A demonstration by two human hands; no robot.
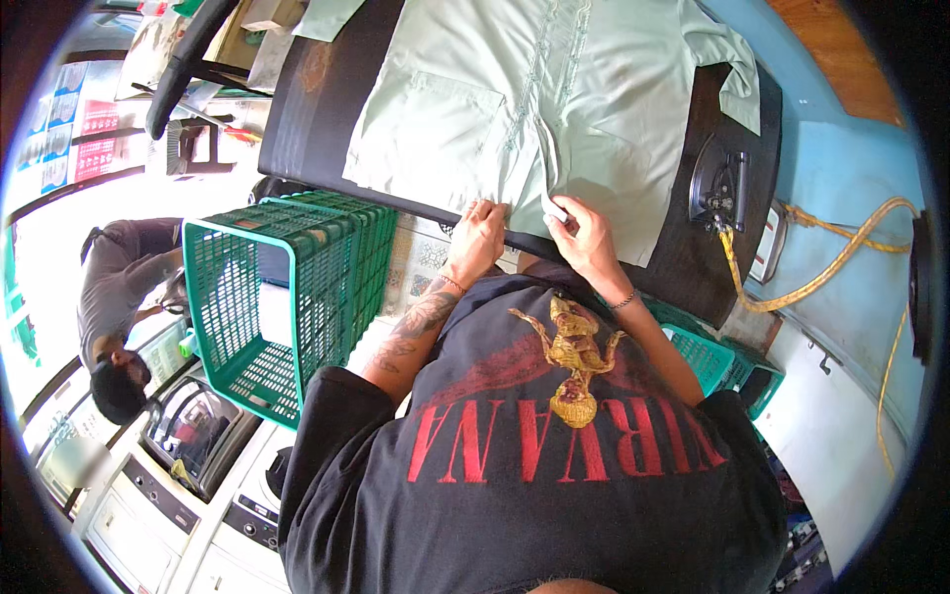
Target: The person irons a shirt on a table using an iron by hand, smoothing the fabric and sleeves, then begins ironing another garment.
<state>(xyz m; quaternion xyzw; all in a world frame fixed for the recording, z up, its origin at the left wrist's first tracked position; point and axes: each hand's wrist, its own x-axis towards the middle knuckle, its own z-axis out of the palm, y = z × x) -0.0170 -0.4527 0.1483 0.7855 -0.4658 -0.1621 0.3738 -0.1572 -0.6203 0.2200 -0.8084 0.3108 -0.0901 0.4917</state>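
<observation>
A pale green short-sleeved shirt lies spread on a dark ironing board, its embroidered front facing up and its hem towards me. My left hand pinches the hem near the middle, at the board's near edge. A little to the right, my right hand holds the lower corner of the front opening's loose edge between thumb and fingers, with that edge slightly raised. A steam iron rests on the board to the right of the shirt, joined to a yellow hose.
Green plastic baskets stand left of the board, and others at lower right. The yellow hose loops to the blue wall. Another person bends over at far left, near white machines.
</observation>
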